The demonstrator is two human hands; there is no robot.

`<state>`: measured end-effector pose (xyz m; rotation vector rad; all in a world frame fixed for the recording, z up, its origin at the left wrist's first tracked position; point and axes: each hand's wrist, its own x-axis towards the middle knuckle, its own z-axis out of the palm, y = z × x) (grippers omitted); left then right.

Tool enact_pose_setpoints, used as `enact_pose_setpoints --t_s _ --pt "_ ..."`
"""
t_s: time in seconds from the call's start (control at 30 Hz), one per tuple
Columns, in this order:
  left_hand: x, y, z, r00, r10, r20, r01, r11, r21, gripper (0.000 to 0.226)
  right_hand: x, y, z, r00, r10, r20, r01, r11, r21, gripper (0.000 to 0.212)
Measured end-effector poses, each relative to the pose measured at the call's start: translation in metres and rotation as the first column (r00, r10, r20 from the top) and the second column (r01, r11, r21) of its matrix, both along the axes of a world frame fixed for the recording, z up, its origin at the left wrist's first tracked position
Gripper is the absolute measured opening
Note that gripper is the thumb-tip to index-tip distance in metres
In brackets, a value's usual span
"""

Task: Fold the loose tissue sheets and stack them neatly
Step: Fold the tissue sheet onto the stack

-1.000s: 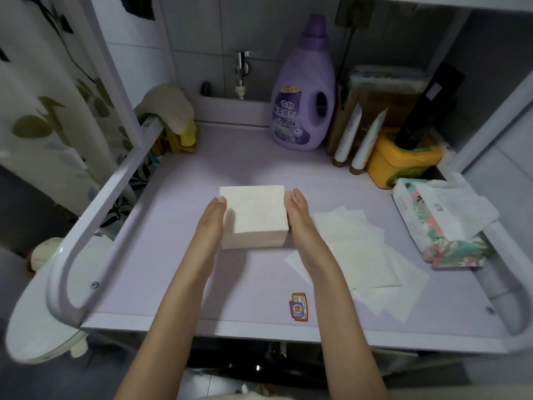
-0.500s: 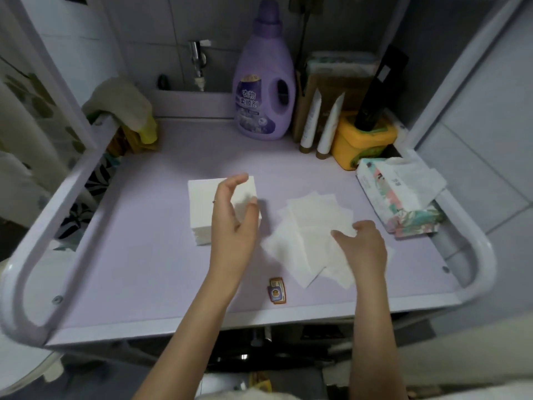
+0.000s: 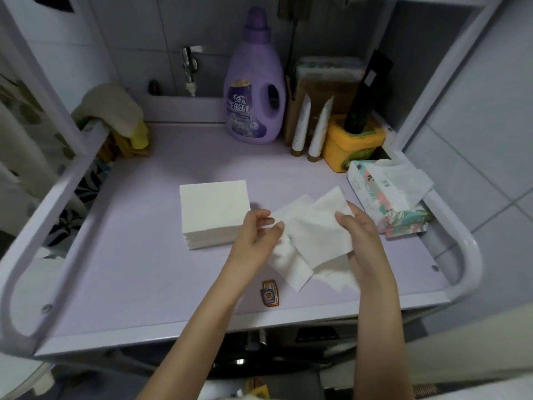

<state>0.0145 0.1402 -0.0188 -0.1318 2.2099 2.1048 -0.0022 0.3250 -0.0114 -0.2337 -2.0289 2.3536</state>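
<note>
A neat stack of folded white tissues (image 3: pixel 213 212) sits on the lilac tabletop (image 3: pixel 129 255), left of centre. To its right lie several loose tissue sheets (image 3: pixel 291 267), overlapping. The top loose sheet (image 3: pixel 317 229) is lifted slightly at its right side, where my right hand (image 3: pixel 360 243) pinches its edge between thumb and fingers. My left hand (image 3: pixel 255 238) hovers at the left edge of the loose sheets with fingers loosely curled, its fingertips touching the paper; whether it pinches a sheet is unclear.
A floral tissue pack (image 3: pixel 386 197) with a sheet sticking out lies at the right rail. A purple detergent bottle (image 3: pixel 253 88), two tubes (image 3: pixel 308 128) and a yellow tub (image 3: pixel 353 142) stand at the back. A small sticker (image 3: pixel 270 293) is near the front edge. White rails (image 3: pixel 37 226) border the sides.
Both hands left the sides of the folded stack and moved right to the loose sheets. My right hand took hold of the top sheet and raised it a little.
</note>
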Motion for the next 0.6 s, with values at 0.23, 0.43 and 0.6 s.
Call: enact_pose_setpoints --t_s 0.23,0.43,0.6 --pt "0.004 0.003 0.018 0.997 -0.078 0.021 0.068 0.952 0.300 0.012 0.012 -0.011 0.016 0.956 0.228 -0.185 -0.241 0.969 -0.051 0.029" --pt "0.003 -0.011 0.028 0.968 0.009 -0.252 0.013 0.996 0.087 0.026 0.015 -0.015 0.024 0.922 0.252 -0.296 -0.217 0.965 0.145 0.027" --pt "0.009 -0.027 0.034 0.917 -0.052 -0.395 0.073 0.997 0.038 0.034 0.013 -0.022 0.023 0.910 0.242 -0.336 -0.186 0.964 0.189 0.024"
